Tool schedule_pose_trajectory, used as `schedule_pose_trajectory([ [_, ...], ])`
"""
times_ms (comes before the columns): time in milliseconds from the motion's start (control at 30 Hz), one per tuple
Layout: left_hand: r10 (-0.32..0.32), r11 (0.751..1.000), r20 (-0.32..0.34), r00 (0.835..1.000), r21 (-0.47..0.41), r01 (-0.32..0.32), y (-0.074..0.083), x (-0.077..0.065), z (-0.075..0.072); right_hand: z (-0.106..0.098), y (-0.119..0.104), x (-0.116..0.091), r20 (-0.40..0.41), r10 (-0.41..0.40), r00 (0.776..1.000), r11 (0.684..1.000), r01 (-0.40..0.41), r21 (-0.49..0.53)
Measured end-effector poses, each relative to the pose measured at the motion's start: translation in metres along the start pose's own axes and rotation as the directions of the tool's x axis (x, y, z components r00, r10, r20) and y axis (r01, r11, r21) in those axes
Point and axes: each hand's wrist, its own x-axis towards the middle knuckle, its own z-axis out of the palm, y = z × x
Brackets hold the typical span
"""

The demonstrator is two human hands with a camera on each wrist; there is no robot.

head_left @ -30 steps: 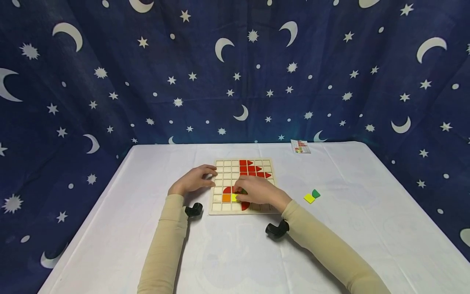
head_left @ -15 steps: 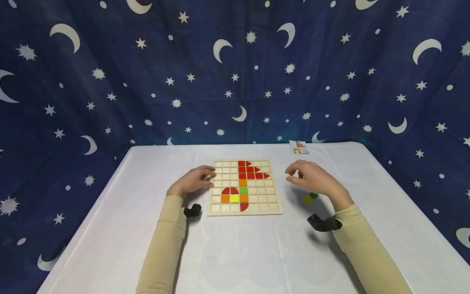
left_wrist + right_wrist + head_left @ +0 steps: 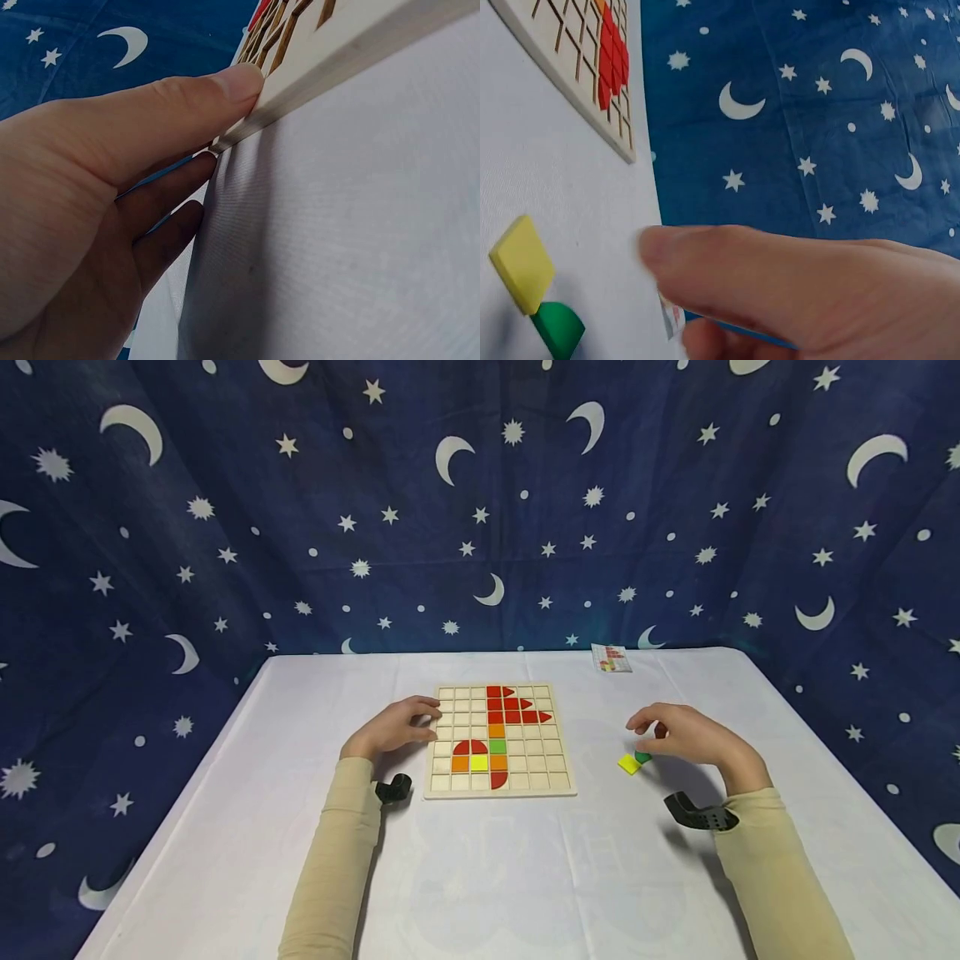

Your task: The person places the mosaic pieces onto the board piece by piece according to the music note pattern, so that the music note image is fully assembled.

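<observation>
A wooden grid board (image 3: pixel 536 768) lies mid-table, its cells partly filled with red, orange, yellow and green tiles. My left hand (image 3: pixel 390 729) touches the board's left edge, fingers spread; in the left wrist view its thumb (image 3: pixel 240 81) rests against the wooden rim. Off to the right, my right hand (image 3: pixel 693 739) hovers with bent fingers and nothing held. Below its fingertips are a yellow square tile (image 3: pixel 628 764) and a green rounded tile (image 3: pixel 642 757), lying corner to corner. The right wrist view shows this yellow tile (image 3: pixel 523 266) and green tile (image 3: pixel 559 328) left of the hand.
A small printed card (image 3: pixel 612 658) with a coloured pattern lies near the table's back edge. White cloth (image 3: pixel 480 877) covers the table. A dark blue curtain (image 3: pixel 405 560) with moons and stars hangs behind it.
My right hand has left the board and swung right to the loose tiles. Where it was, a green square and orange tiles now show on the board. The left hand has stayed in place.
</observation>
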Motion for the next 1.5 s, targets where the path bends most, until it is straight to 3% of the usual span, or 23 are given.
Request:
schedule_pose_trajectory([
  [200,-0.007,1.0,0.001,1.0,-0.004,0.007,0.0,0.001,-0.001,0.012,0.007,0.006,0.137,0.02,0.99,1.0,-0.023,0.021],
  [333,0.005,1.0,0.0,1.0,0.002,-0.005,-0.001,0.001,-0.001,0.022,0.008,0.01,0.177,0.05,0.983,0.999,-0.052,0.004],
  [800,0.018,1.0,-0.011,1.0,0.009,-0.018,-0.002,-0.001,0.0,0.028,0.009,0.016,0.106,0.046,0.993,0.999,-0.044,-0.014],
  [1500,0.011,1.0,-0.005,1.0,-0.001,-0.011,-0.002,0.001,0.001,0.03,0.01,0.016,0.098,0.05,0.994,0.998,-0.048,-0.026],
])
